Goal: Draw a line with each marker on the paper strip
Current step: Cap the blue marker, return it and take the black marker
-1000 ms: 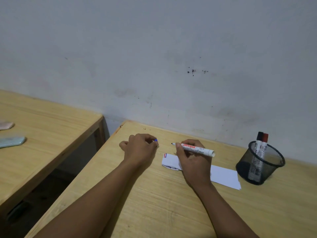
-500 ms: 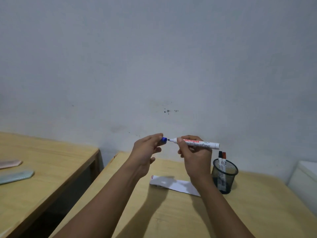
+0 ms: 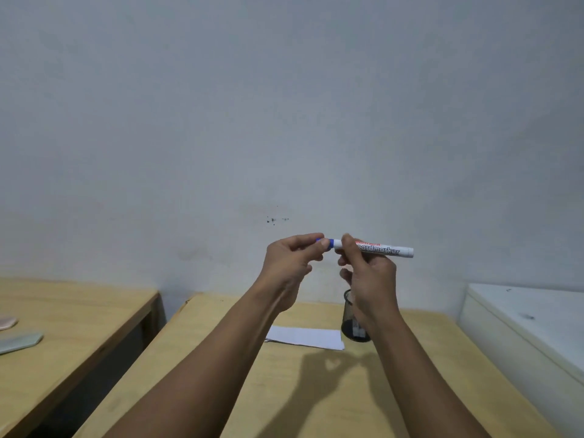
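Raised above the wooden tabletop [image 3: 410, 374], the right hand [image 3: 368, 276] grips a white cylindrical board marker [image 3: 384, 249]; the left hand [image 3: 292, 262] pinches its blue cap [image 3: 328, 243]. Flat white paper strip [image 3: 305, 337] below.

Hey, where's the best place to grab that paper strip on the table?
Take the paper strip by its bare left end, coming from the left: it lies flat, so pinch that edge. Its right end sits close to the black cup.
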`<state>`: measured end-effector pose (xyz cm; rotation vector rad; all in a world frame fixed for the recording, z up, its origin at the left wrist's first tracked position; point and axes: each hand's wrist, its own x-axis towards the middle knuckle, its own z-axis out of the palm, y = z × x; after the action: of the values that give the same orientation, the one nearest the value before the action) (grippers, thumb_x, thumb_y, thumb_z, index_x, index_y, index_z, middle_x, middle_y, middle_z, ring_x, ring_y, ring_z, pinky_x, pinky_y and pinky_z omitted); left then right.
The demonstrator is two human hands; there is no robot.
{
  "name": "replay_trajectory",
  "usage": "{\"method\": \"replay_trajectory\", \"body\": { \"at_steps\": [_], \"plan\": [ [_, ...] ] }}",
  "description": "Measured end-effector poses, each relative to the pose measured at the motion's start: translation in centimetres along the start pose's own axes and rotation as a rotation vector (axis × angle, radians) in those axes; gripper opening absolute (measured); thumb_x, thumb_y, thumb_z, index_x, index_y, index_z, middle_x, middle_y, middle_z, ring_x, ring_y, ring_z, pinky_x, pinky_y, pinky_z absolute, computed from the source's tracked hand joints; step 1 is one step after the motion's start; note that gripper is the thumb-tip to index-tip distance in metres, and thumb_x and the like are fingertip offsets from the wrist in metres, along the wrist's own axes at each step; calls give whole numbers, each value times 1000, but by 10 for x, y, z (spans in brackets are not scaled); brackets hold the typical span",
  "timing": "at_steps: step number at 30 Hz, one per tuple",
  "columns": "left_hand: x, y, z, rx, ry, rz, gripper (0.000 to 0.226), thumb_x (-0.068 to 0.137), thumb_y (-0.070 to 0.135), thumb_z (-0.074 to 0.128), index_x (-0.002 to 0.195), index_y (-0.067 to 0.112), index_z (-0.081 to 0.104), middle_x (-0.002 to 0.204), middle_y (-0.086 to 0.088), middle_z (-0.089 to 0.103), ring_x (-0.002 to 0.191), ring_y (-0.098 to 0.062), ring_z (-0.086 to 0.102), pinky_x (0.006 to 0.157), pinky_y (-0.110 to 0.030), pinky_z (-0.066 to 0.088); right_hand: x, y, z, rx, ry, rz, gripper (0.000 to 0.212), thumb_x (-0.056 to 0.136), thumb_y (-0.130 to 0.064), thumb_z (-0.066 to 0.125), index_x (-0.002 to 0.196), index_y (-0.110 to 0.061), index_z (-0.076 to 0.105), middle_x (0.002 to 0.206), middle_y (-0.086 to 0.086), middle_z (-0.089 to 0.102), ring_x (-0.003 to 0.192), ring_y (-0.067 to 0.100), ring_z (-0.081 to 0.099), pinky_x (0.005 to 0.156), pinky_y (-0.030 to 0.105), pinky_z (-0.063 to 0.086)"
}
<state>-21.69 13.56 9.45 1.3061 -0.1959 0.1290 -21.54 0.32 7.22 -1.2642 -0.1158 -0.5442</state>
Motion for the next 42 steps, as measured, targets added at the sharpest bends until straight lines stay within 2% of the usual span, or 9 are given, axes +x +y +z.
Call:
{"method": "replay_trajectory", "body": {
  "at_steps": [3,7,9,14,21,27,33,37,42],
  "plan": [
    [-1,-6,15,88,55,75,13,84,19,79,97,18,77,93,-2,77,75,-11,65,67,-24,47,-3,5,-12,69,98,129,37,82,-37,81,103,-8,74,87,2,70,76,15,60,66,32,47],
    [9,-13,36,231,17,288,15,85,16,79,98,22,78,91,4,78,81,-2,71,75,-16,55,6,11,-30,51,340,156,106,66,-38,94,151,-29,31,130,0,42,102,16,58,82,34,47],
    [18,-18,45,361,6,382,15,85,17,78,100,22,79,89,8,77,78,0,69,73,-12,53,13,17,-41,-158,349,-31,91,69,-39,91,146,-31,44,135,-5,39,117,16,51,91,32,45],
    [48,-34,60,563,-30,452,16,86,19,76,102,22,80,88,9,77,68,-3,60,65,-11,47,43,25,-70,-517,-24,-322,17,87,-24,78,99,-33,74,102,-13,73,94,4,64,75,6,42],
    [98,-77,63,689,-2,331,39,85,41,74,121,24,70,94,11,76,83,-7,68,83,-35,58,92,51,-96,-682,2,-349,17,89,-15,76,104,-21,71,88,-14,71,79,-5,66,66,12,52],
    [140,-134,60,1009,-5,100,41,85,51,68,122,33,67,105,16,71,99,-8,60,87,-39,31,116,92,-114,-780,-22,-268,51,92,-14,72,137,-27,51,90,-8,69,76,1,68,65,13,54],
    [171,-172,74,1148,-60,-1,52,90,48,64,139,35,53,129,9,66,124,-19,54,98,-44,27,132,124,-121,-949,-118,-158,47,95,-17,68,138,-28,54,90,-7,65,72,5,65,58,15,53],
    [180,-190,79,1100,-69,-39,46,94,41,63,139,33,54,128,9,68,124,-19,55,96,-43,26,138,143,-123,-1111,-151,-106,46,95,-29,67,139,-35,55,87,-15,62,91,13,64,83,41,57],
    [180,-196,78,1012,-49,-12,37,95,41,61,131,34,64,120,14,72,118,-13,57,86,-39,21,144,151,-125,-1252,-152,-44,40,103,-34,51,143,-36,51,123,-4,61,119,17,54,102,44,42]
  ]
}}
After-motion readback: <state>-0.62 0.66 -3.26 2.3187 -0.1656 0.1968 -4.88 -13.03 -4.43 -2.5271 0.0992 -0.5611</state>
